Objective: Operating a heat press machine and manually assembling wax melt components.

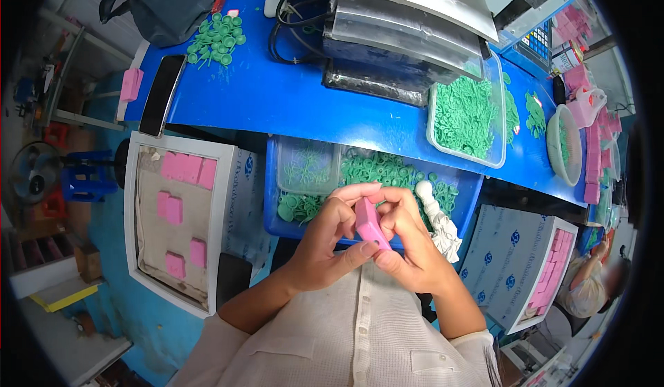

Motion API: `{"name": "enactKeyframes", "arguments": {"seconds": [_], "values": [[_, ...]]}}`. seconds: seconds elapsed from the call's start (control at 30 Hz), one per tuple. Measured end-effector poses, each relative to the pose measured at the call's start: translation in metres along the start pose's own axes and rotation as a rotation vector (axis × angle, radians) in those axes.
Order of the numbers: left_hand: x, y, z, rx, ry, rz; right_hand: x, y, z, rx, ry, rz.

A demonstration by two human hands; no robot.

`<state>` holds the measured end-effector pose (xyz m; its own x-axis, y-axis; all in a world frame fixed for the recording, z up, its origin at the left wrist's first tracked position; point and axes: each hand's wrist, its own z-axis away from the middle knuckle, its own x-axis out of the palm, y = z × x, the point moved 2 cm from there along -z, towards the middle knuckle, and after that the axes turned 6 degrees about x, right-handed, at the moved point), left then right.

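In front of my chest I hold a small pink rubber mould (369, 222) between both hands, tilted, one narrow side toward me. My left hand (329, 237) pinches it along its left side, thumb at the near end. My right hand (412, 243) closes on it from the right, its thumb also by the near end. Fingertips of both hands meet at the far end. Whether the mould is parted is hidden by my fingers. Below my hands is a blue tray (270, 207) with green wax pieces (377, 170) and a white cloth bundle (437, 217).
Beyond the tray, a metal machine (408, 41) stands on the blue table (256, 103). A clear box (434, 127) of green pieces sits right of it. A phone (163, 93) lies at the left edge. Pink moulds (187, 168) rest on a left-hand stand. Another person (584, 287) sits far right.
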<state>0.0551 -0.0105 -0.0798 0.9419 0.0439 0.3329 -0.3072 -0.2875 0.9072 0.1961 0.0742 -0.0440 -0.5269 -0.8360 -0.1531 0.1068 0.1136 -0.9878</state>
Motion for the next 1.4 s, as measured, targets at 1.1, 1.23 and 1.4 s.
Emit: {"name": "enactKeyframes", "arguments": {"seconds": [1.1,1.23,1.4], "values": [[0.012,0.026,-0.037,0.1,-0.277,-1.017,-0.025,0.01,0.018,0.271,0.357,-0.244],[0.006,0.017,-0.03,0.048,-0.243,-1.068,-0.022,0.009,0.028,0.414,0.068,-0.438],[0.004,0.011,-0.025,0.011,-0.201,-1.033,-0.018,0.001,0.026,0.119,0.205,0.165]]}}
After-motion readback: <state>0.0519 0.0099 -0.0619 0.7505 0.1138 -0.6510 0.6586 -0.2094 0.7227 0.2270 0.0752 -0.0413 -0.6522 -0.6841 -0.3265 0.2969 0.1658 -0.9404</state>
